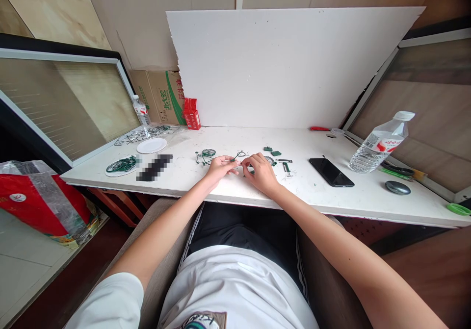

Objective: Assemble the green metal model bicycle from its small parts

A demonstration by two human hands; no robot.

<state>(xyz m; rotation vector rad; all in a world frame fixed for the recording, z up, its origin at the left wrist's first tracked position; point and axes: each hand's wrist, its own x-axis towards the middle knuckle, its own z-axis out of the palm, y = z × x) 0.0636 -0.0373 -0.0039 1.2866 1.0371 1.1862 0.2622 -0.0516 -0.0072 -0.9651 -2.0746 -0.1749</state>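
My left hand (220, 168) and my right hand (260, 173) meet just above the front of the white table (239, 191), fingertips almost touching. The left fingers pinch a thin dark green model part (240, 155), whose looped end sticks up beyond them. My right thumb and fingers are closed at the same spot; whatever lies between them is too small to make out. Left of the hands lie green model bicycle pieces, including a spoked wheel (209, 152). Partly behind my right hand is another wheel (271, 160). Small green blocks (275, 153) and a green bar-shaped piece (286, 167) lie to its right.
A white plate (151, 145) and an oval tray of green parts (121, 165) stand on the left, with wire-like part frames (147, 134) behind. On the right are a black phone (331, 172), a water bottle (380, 142) and a round grey object (398, 188). A white board (294, 69) stands behind.
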